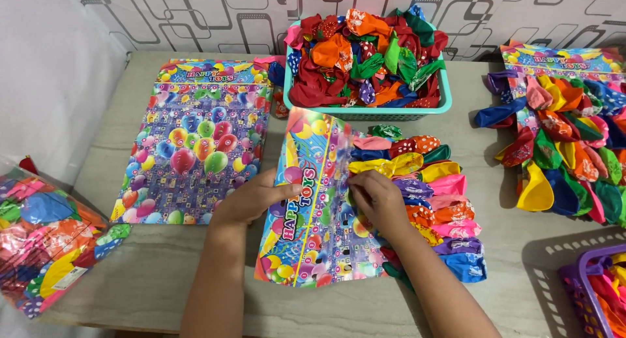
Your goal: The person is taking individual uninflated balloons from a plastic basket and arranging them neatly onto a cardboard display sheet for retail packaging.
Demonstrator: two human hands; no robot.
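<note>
Centrally, 1 printed balloon card (312, 207) lies flat on the grey counter (163, 273), turned sideways, with a row of limp balloons (438, 201) fixed along its right half.

Left hand (251, 199): rests on the card's left edge, thumb laid across the printed face, fingers curled under or at the rim; grip loosely pressed on the card, holding it down.

Right hand (377, 202): sits on the card's middle, fingertips bunched and pressed together at the spot where the balloon necks meet the card. Whether a balloon neck is pinched between them cannot be told.

Row of balloons on the card: pink, yellow, orange dotted, purple, blue, green, lying side by side and overlapping, bodies pointing right, off the card's edge.

Other items on the counter:
- 1 teal basket (365, 109) just behind the card, heaped with loose balloons, mostly red, orange and green.
- 1 second card (195, 142), bare of balloons, lying to the left, well apart from the hands.
- 1 filled card (567, 136) at the far right, covered with balloons in several rows.
- 1 purple basket (583, 292) at the lower right corner, partly out of view, holding more balloons.
- 1 clear plastic bag (45, 233) of balloons at the lower left, hanging over the counter's edge.
</note>
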